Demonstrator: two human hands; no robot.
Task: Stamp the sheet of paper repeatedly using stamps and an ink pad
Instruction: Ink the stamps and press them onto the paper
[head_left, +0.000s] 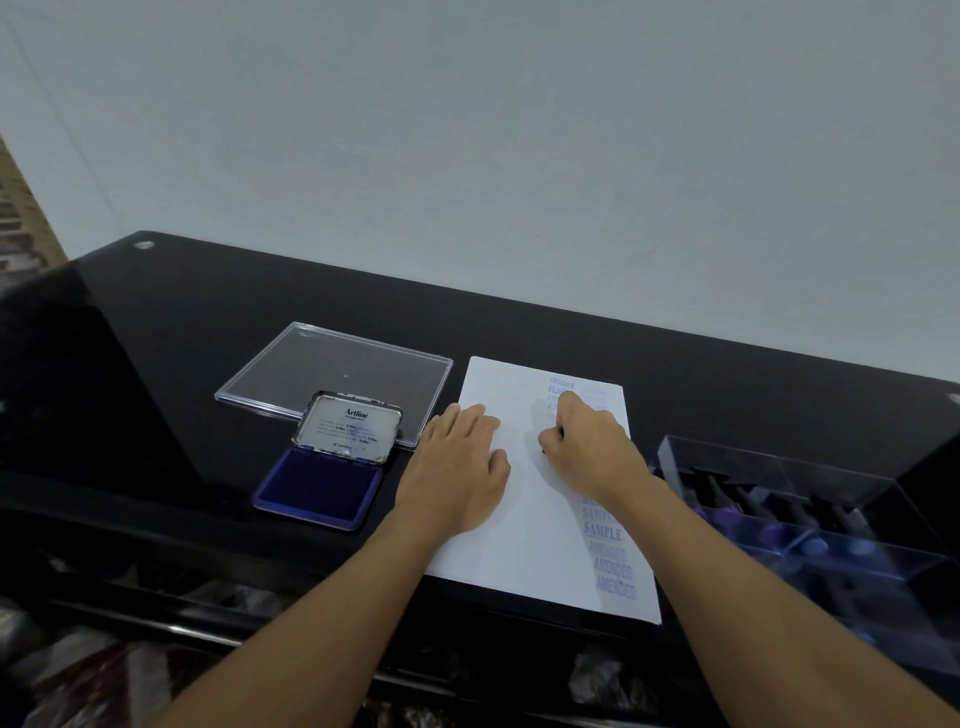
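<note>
On a black table (156, 364), from the left: one clear lid (337, 379) and one open ink pad (319, 486), its blue face up. One left hand (457, 467) lies flat, fingers straight, on the left edge of one sheet of paper (530, 519). The sheet's long axis points away from the person. One right hand (587, 447) curls over a mostly hidden stamp (543, 451) on the sheet's far right part. At the far right stands one clear box (779, 467) of stamps, too blurred to count.

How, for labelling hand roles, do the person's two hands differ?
The left hand lies flat, fingers straight, on the white sheet of paper; the right hand is fisted, apparently round a hidden stamp. The left sits near the sheet's left edge, the right by the blue prints. Both rest on it.
</note>
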